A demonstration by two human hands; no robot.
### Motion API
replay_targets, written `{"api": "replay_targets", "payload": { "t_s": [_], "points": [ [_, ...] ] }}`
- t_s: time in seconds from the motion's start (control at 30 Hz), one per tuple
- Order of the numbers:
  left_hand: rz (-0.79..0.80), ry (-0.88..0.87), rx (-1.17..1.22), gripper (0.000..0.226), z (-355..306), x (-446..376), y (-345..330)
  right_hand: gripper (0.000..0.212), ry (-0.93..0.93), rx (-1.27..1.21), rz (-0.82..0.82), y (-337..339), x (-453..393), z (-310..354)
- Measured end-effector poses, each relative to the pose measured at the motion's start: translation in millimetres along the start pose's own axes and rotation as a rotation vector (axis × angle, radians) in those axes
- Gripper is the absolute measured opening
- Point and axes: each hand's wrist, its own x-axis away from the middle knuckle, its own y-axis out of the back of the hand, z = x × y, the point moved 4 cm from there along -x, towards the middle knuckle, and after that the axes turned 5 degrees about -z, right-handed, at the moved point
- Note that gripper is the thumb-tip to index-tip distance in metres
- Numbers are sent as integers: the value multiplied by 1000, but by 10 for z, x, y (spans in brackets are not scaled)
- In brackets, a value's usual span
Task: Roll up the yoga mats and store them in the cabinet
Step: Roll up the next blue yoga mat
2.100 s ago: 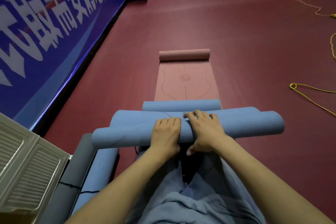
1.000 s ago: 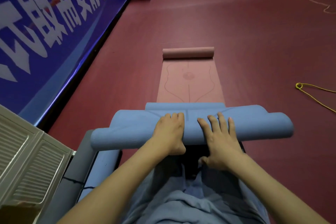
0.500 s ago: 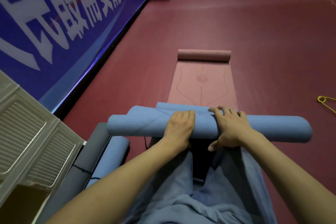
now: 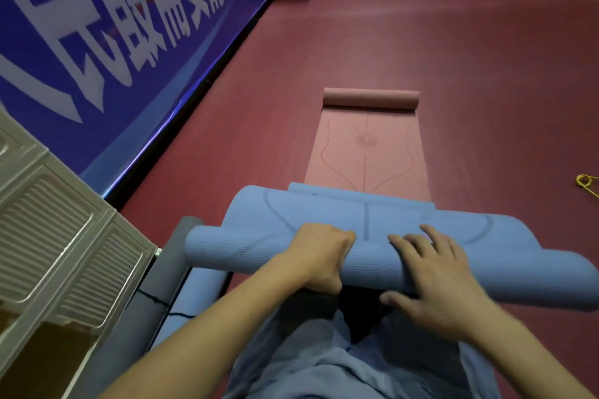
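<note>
A blue yoga mat (image 4: pixel 246 248) lies across the lower middle, rolled into a thick tube, with a short flat tail still spread beyond it. My left hand (image 4: pixel 321 256) curls over the roll's near side, fingers closed on it. To its right, my right hand (image 4: pixel 434 282) lies flat on top of the roll, its fingers spread and its thumb underneath. Beyond the blue mat a pink yoga mat (image 4: pixel 366 152) lies flat on the floor, its far end rolled up. The beige cabinet (image 4: pixel 61 256) stands at the lower left with ribbed doors.
Two rolled mats, one grey (image 4: pixel 152 314) and one blue (image 4: pixel 197 295), lie beside the cabinet at my left. A blue banner wall (image 4: pixel 129 26) runs along the left. A yellow cord (image 4: pixel 586 183) lies on the red floor at the right edge.
The view has swung left and closer to the cabinet. The blue roll has turned, its line markings now show on top, and my right hand's fingers have spread flat over it.
</note>
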Motion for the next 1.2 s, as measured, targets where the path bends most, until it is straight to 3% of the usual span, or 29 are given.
{"api": "replay_targets", "payload": {
  "t_s": [0.07,0.17,0.23,0.37,0.5,0.63,0.7,0.93,0.97,1.1,1.2],
  "points": [
    [80,38,7,52,52,-75,74,109,-3,42,-127,-127,246,100],
    [260,49,41,59,99,-332,220,123,-39,52,-132,-272,291,150],
    [295,44,40,62,99,-427,188,128,-68,50,-112,-333,197,115],
    [153,96,-140,77,85,-379,52,134,-100,57,-66,-446,49,83],
    [-30,109,-120,90,68,-312,36,128,-86,75,-76,-453,-104,-38],
    [-147,155,-3,52,97,-262,41,113,-134,-5,98,-263,-517,-85],
    [-128,175,6,47,129,-321,31,113,-129,-5,166,-186,-718,-115],
    [-142,181,-116,109,214,-547,-59,115,-116,78,308,-100,-1045,-223],
    [-162,189,-108,106,203,-559,-77,113,-117,86,312,-93,-1067,-233],
    [-193,168,-115,55,201,-587,57,102,-123,78,296,-43,-1062,-246],
    [-120,131,-153,54,162,-557,231,98,-128,39,328,82,-990,-233]
  ]
}}
